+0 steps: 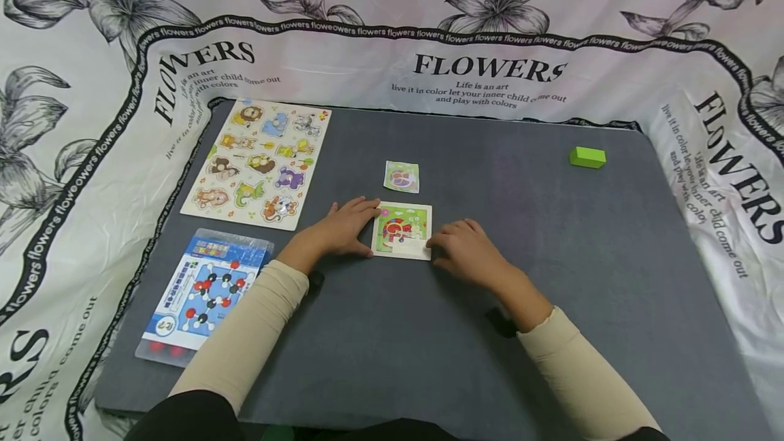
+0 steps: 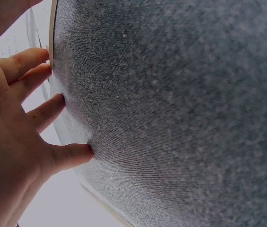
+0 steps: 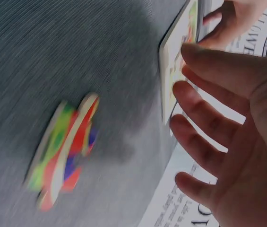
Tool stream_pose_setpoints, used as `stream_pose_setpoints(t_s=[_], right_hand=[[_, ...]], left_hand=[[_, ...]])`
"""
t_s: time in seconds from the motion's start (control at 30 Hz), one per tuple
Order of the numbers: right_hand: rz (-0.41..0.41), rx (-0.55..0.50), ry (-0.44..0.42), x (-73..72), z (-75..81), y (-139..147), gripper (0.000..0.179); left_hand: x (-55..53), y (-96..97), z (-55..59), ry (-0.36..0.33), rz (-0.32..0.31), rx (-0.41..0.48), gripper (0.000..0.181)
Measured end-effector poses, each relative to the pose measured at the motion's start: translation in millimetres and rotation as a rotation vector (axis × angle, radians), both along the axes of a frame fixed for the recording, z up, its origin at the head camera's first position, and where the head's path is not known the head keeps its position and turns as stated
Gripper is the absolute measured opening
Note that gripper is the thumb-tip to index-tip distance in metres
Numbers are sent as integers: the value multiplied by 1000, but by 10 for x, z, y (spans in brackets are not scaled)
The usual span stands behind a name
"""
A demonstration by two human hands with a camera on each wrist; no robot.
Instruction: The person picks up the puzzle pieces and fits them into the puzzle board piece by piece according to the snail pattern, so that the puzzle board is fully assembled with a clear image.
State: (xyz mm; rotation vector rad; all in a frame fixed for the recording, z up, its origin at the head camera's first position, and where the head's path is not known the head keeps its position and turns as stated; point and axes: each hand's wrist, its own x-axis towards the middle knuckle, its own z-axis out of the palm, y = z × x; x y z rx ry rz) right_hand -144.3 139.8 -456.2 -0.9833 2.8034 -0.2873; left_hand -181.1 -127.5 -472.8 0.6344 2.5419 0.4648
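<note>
A small square puzzle board [image 1: 412, 246] lies flat on the grey table, with a red figure on green and a pale bare patch low in its picture. My left hand [image 1: 339, 230] steadies the board's left side, thumb by the lower corner and spread fingers at the upper one. At the right edge, my right hand [image 1: 468, 254] has its fingertips beside the board, loosely bent. The right wrist view shows its thumb and fingers apart with nothing between them. Loose red and green puzzle pieces [image 3: 64, 151] lie on the table there; in the head view they are hidden.
Just beyond the board is a small picture card [image 1: 401, 177]. An animal puzzle sheet [image 1: 251, 162] lies at the back left, with a blue-and-white molecule-model package [image 1: 205, 291] nearer. A green block [image 1: 587, 157] sits at the back right. Flower-printed cloth [image 1: 490, 80] borders the table.
</note>
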Motion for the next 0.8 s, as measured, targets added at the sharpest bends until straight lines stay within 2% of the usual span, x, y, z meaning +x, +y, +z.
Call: stream_pose_setpoints(t_s=[0.13,0.37,0.6,0.8], right_hand=[[11,30,-13,48,2,184,35],[-15,9,-9,108,-12,487,44],[-39,55,-48,160,-8,644,42],[-22,32,-42,191,-21,705,38]], left_hand=[[5,-7,-4,-4,-3,4,87],[-10,-7,-16,4,-10,2,86],[-15,-8,-12,0,-14,-9,87],[-15,0,-15,6,-18,-7,87]])
